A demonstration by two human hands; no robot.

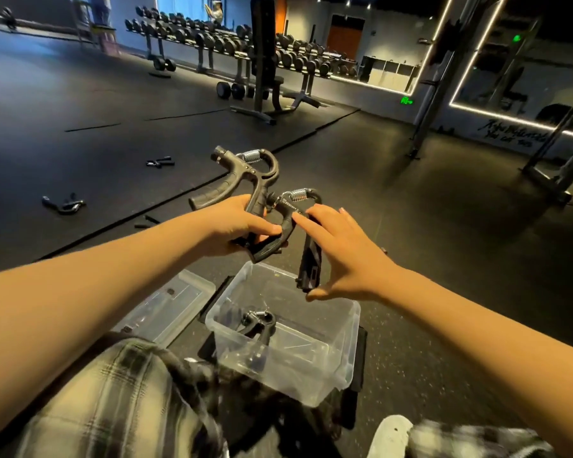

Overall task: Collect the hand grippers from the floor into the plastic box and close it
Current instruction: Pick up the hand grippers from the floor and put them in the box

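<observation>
My left hand (242, 226) grips two black hand grippers above the floor: one (242, 175) sticks up and left, the other (290, 209) points right. My right hand (341, 256) has its fingers spread straight against the second gripper's long handle (310, 262), just above the clear plastic box (348, 345). The box stands open on the floor with one hand gripper (258, 325) inside. Its clear lid (176, 302) lies flat to the left of it. Two more hand grippers (159, 161) (63, 203) lie on the dark floor at the left.
A small black part (148, 221) lies on the floor near my left forearm. Dumbbell racks (245, 44) and a weight bench (265, 77) stand at the back. A rack frame (549, 173) stands at the right. My plaid trouser legs (119, 401) fill the bottom.
</observation>
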